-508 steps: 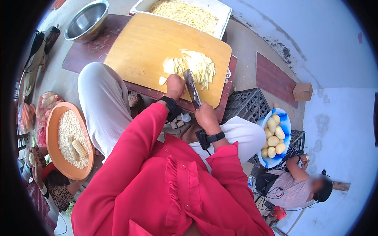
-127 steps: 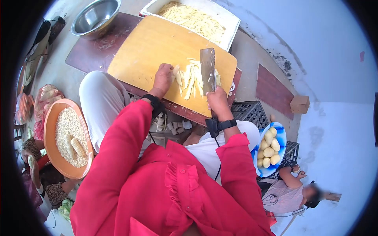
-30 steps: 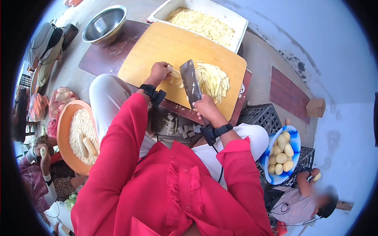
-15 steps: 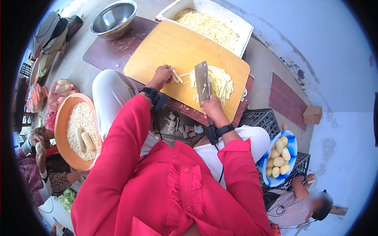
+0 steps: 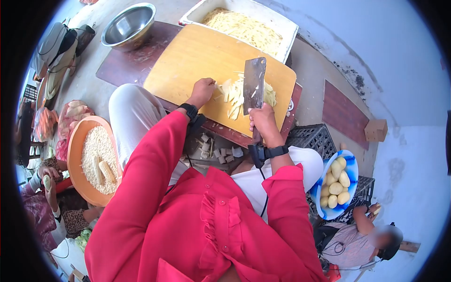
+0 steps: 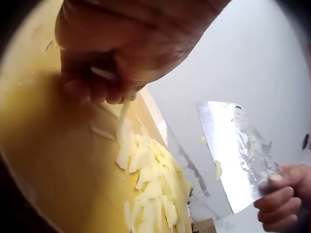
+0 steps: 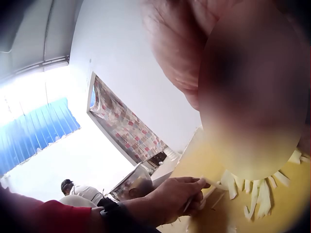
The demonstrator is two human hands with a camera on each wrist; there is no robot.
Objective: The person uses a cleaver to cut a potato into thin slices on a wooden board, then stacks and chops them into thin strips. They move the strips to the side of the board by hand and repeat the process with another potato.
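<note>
A wooden cutting board (image 5: 197, 54) lies across the lap and a dark plank, with a pile of pale potato strips (image 5: 233, 92) on its near right part. My left hand (image 5: 204, 89) sits at the pile's left edge. In the left wrist view its curled fingers (image 6: 97, 87) pinch a few potato strips (image 6: 124, 126). My right hand (image 5: 263, 121) grips the handle of a steel cleaver (image 5: 254, 84), whose broad blade is lifted over the pile, flat side up. The cleaver (image 6: 233, 150) hangs apart from the strips.
A white tub of cut strips (image 5: 282, 28) stands behind the board and a steel bowl (image 5: 128, 23) at far left. An orange basin of corn (image 5: 75, 155) lies left, a blue bowl of peeled potatoes (image 5: 350, 188) on black crates (image 5: 307, 136) right. A seated person (image 5: 357, 230) is nearby.
The cleaver has swung right and up, now flat over the pile. My left hand has slid right to the pile's edge and closed on some strips.
</note>
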